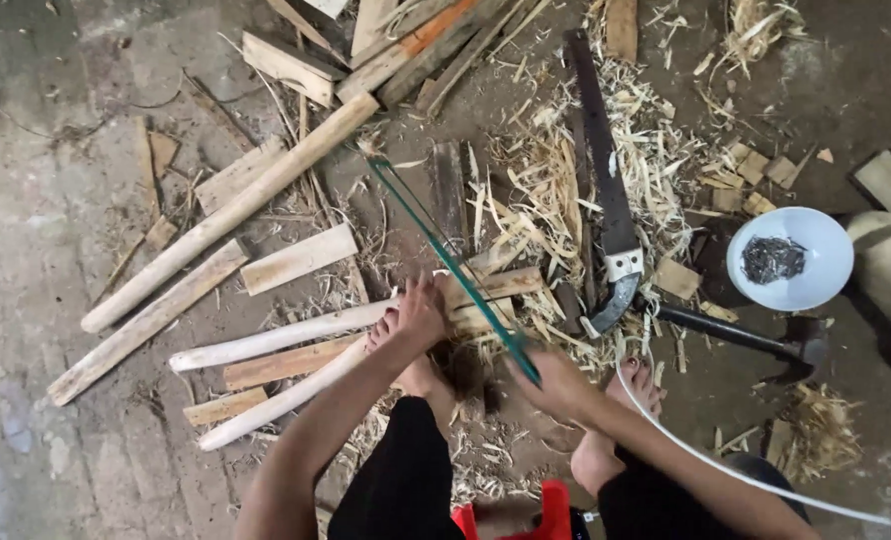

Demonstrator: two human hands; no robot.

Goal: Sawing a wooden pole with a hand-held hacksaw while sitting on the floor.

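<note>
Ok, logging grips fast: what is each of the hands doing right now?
Left hand: pressed down on a wood slat, steadying it.
Right hand: closed on the handle of a green saw.

A green-framed hacksaw (456, 265) slants across the centre of the frame, its handle end low at centre-right and its tip up toward the upper middle. Beneath it, a pale flat wooden piece (491, 290) lies level on the shavings at centre, and the blade crosses it.

I count three saws: one green-framed bow saw (446, 262) and two handsaws (600, 170). I see one hammer (741, 337), one white bowl (816, 270) of nails (774, 259), and four round wooden poles (228, 215).
</note>
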